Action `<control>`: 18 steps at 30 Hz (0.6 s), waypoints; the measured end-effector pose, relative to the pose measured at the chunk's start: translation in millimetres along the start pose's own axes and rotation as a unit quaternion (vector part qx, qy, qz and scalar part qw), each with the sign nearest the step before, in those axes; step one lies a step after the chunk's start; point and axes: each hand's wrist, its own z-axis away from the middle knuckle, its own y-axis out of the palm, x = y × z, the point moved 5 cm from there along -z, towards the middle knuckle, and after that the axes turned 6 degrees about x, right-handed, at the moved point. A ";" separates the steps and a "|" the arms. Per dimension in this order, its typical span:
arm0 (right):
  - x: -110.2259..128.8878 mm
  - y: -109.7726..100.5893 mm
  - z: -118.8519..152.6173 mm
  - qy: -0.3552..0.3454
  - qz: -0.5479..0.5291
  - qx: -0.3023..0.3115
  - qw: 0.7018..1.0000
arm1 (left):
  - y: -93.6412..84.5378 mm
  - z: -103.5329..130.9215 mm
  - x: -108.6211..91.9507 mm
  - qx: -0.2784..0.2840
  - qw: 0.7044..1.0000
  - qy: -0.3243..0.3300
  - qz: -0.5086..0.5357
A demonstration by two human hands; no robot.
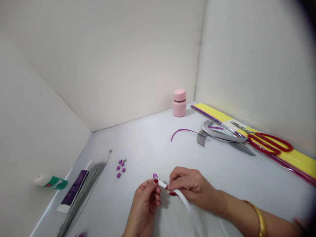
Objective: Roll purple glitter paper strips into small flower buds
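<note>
Low in the middle of the head view, my left hand pinches the end of a narrow white strip between thumb and fingers. A small purple piece shows just above those fingertips; its exact shape is partly hidden. My right hand closes its fingers on the same strip a short way to the right. From there the strip curves down toward the bottom edge, where it blurs. To the left of my hands lie several small purple flower shapes.
A bundle of grey wires, a purple-and-white tube and a green-and-white bottle lie at left. A pink jar stands at the back. At right, red-handled scissors rest on a yellow pack, near grey strips and a purple strip.
</note>
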 end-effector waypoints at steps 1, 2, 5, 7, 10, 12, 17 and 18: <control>-1.2 -4.1 -0.5 0.030 -0.059 -0.035 0.997 | -1.3 -0.6 -1.0 -0.008 1.000 0.013 -0.005; -3.0 -7.3 -0.8 0.063 -0.121 -0.065 0.988 | -2.7 -1.3 -2.0 -0.015 0.999 0.026 -0.011; -9.9 -8.4 -0.4 0.149 -0.297 -0.111 0.937 | -6.2 -3.4 -3.8 -0.029 0.998 0.056 -0.029; -14.8 -2.4 1.1 0.193 -0.376 -0.116 0.899 | -7.6 -4.9 -3.2 -0.031 0.997 0.063 -0.043; -22.4 15.8 5.5 0.269 -0.416 -0.068 0.866 | -8.0 -6.1 -2.1 -0.028 0.995 0.077 -0.062; -25.7 29.7 9.1 0.313 -0.410 -0.006 0.857 | -6.7 -5.6 -1.5 -0.019 0.993 0.087 -0.074; -26.9 44.9 13.7 0.349 -0.403 0.077 0.843 | -1.0 -3.2 0.0 0.005 0.990 0.088 -0.108; -26.7 44.9 13.7 0.350 -0.401 0.077 0.843 | -0.2 -2.9 -0.1 0.006 0.989 0.090 -0.114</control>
